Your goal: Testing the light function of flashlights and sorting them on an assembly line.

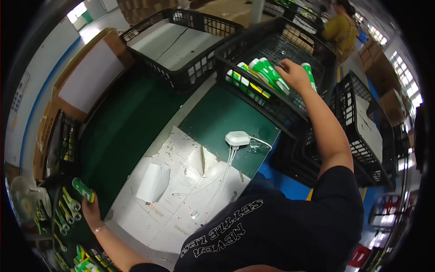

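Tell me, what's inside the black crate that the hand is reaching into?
Green-and-white packs lie inside the black crate, with the right hand on them. Whatever lies under the packs and hand is hidden.

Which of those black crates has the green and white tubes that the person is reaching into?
The middle crate, under the right hand. It holds the green-and-white tubes; the crate to its left holds only a pale sheet.

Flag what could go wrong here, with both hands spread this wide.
1. The right hand reaches into the black plastic crate among loosely piled green-and-white packs; some lean near the front wall and might tip out.
2. The left hand holds one green pack by its lower end only, far out to the side, so it may slip.
3. The thin white cables from the small white box trail loosely across the worktop and could snag a sleeve.
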`<action>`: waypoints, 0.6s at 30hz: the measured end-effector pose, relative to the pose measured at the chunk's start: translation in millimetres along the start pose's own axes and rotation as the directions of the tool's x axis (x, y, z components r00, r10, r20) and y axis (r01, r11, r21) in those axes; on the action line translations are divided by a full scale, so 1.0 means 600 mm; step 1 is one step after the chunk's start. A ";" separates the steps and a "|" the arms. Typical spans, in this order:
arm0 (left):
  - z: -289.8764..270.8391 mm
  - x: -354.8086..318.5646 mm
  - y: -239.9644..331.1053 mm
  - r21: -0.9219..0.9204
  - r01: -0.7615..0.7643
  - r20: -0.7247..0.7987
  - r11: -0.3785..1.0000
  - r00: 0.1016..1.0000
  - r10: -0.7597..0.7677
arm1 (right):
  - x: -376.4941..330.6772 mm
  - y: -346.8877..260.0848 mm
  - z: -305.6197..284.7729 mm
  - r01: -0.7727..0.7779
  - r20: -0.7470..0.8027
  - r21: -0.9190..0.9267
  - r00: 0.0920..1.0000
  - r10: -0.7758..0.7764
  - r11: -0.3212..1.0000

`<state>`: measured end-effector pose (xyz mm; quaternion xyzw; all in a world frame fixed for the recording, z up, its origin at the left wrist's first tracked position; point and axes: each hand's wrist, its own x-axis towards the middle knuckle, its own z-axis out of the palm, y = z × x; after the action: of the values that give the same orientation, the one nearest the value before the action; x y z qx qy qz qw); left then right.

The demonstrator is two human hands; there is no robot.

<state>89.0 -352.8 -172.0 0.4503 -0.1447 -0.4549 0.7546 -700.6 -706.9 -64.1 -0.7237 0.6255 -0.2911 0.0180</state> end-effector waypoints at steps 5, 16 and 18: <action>0.215 -0.141 -0.074 -0.259 0.087 0.430 0.962 0.902 0.035 | -0.012 -0.092 -0.039 0.033 -0.002 0.072 0.999 -0.033 0.997; 0.458 -0.286 -0.239 -0.327 0.399 0.464 0.857 0.857 -0.222 | -0.258 -0.318 -0.002 0.413 0.267 0.673 0.638 -0.722 0.614; 0.465 -0.304 -0.271 -0.239 0.332 0.225 0.912 0.933 -0.281 | -0.289 -0.338 0.020 0.353 0.340 0.699 0.601 -0.723 0.622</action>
<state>-275.7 -385.9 -114.7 0.3149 -0.0776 -0.6236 0.7113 -522.1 -508.2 -63.9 -0.8961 0.2060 -0.2101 0.3323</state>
